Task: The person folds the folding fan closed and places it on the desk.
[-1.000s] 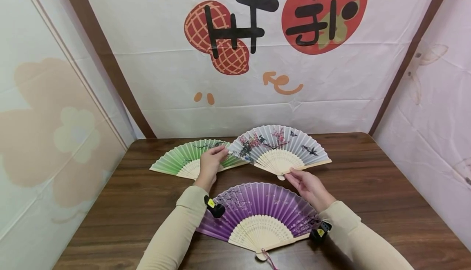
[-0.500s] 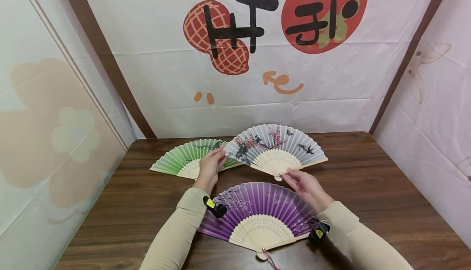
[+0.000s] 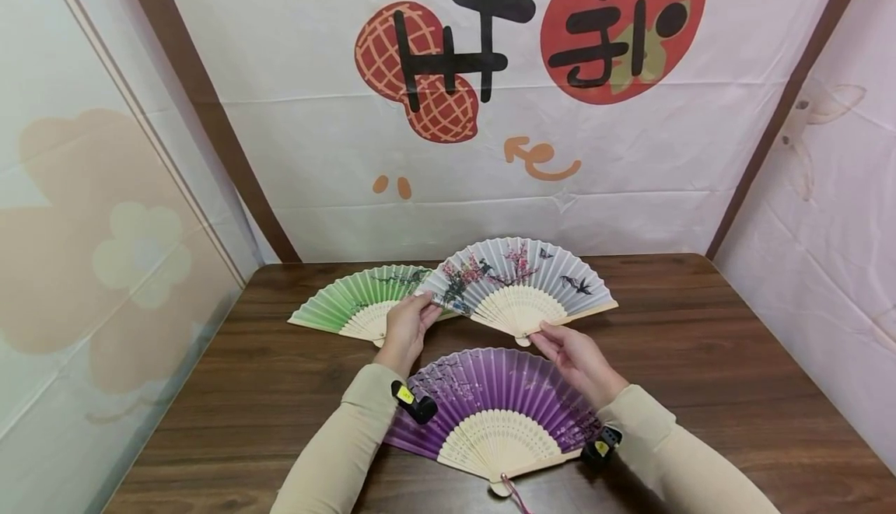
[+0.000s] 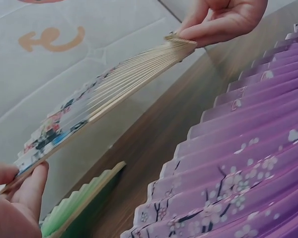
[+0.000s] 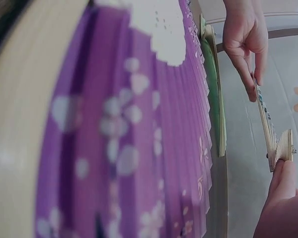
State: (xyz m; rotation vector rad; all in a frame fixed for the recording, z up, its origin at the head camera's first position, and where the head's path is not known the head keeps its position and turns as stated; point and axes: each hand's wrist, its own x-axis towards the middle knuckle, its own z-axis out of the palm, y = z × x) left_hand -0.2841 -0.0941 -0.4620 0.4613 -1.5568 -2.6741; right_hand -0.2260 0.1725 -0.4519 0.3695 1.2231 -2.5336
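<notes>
The left hand [image 3: 405, 329] and right hand [image 3: 578, 355] pinch the white fan [image 3: 522, 274]. It has shifted slightly leftward, still spread between them.

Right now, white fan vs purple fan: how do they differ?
Pose: the white fan is held up, left hand on its left end, right hand at its pivot; the purple fan lies on the table.
Look: the white fan is printed in pink and black, the purple fan with pale blossoms.
Tassel: visible on the purple fan, none seen on the white fan.
Shared: both are pleated and spread open.
</notes>
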